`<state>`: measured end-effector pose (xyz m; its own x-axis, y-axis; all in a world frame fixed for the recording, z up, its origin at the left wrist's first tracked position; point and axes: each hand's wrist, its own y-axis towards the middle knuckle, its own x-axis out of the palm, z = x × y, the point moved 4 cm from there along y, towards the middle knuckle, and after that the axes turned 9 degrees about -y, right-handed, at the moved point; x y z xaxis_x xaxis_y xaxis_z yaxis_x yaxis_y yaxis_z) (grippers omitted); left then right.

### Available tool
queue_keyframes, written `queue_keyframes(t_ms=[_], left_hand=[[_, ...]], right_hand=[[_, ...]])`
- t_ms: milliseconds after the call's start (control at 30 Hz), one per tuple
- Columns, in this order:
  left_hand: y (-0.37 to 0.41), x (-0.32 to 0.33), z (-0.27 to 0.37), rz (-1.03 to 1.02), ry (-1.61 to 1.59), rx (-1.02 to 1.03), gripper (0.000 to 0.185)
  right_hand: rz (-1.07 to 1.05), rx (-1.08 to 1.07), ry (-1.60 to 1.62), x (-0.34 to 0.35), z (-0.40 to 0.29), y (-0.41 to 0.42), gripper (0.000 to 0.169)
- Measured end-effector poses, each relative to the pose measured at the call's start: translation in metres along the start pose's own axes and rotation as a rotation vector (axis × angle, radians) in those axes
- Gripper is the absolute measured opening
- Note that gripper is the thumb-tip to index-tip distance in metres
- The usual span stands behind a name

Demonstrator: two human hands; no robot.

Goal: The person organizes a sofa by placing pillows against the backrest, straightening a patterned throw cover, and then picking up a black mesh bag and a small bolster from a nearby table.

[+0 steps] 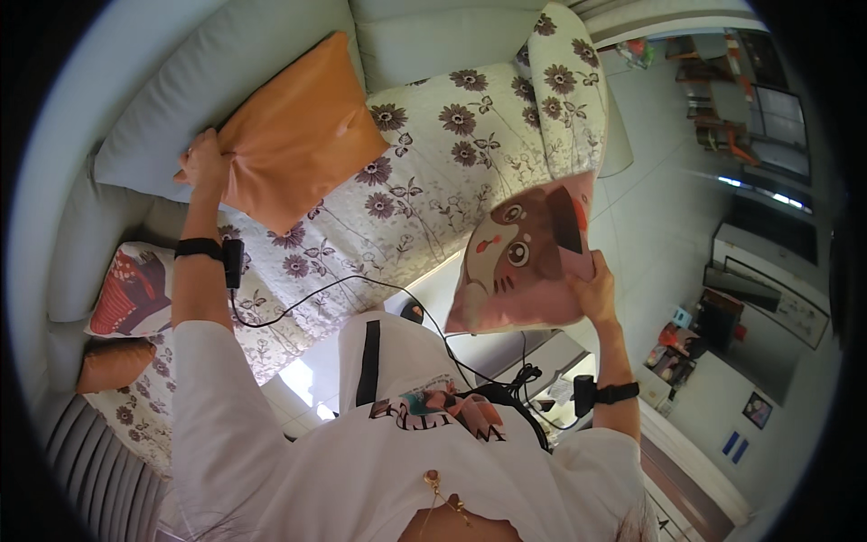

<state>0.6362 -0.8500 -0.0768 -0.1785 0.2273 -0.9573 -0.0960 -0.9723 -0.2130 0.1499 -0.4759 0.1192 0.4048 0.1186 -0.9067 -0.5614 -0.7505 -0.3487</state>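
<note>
My left hand (205, 161) grips one corner of an orange throw pillow (298, 135), bunching its smooth cover. That pillow leans against the grey back cushion (183, 88) of a sofa. On the other side, my right hand (596, 288) clutches the edge of a pink pillow (521, 254) printed with a brown and white cartoon animal. This pink pillow hangs in front of the sofa's seat edge, with its printed face turned up towards me. The fingers under it are hidden. A floral cover (433, 149) lies over the sofa seat and armrest.
A red-patterned pillow (132, 291) and another orange pillow (118, 366) rest on the sofa at the left. A black cable (352, 276) loops between my wrist devices across my front. Chairs (718, 101) stand far right, beyond the tiled floor (630, 210).
</note>
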Motion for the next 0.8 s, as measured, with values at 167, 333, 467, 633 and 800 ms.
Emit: queue_keyframes(t_ms=[167,333,467,633,800], left_hand=[[-0.021,-0.025,0.02,0.318,-0.105,0.013,0.043],[-0.082,-0.052,0.144,0.166,-0.431,0.574,0.07],[-0.092,-0.06,0.239,0.134,-0.369,0.93,0.09],[-0.087,-0.028,0.298,-0.054,-0.366,1.013,0.057],[-0.094,-0.024,0.286,0.026,-0.498,0.896,0.044]], right_hand=[[0.021,-0.446,-0.223,-0.022,-0.049,0.033,0.028],[0.033,-0.823,-0.388,-0.037,-0.106,0.044,0.027],[0.09,-0.976,-0.486,-0.038,-0.122,0.048,0.026],[0.174,-1.046,-0.504,-0.061,-0.109,0.069,0.028],[0.324,-0.793,-0.263,-0.041,-0.062,0.119,0.048]])
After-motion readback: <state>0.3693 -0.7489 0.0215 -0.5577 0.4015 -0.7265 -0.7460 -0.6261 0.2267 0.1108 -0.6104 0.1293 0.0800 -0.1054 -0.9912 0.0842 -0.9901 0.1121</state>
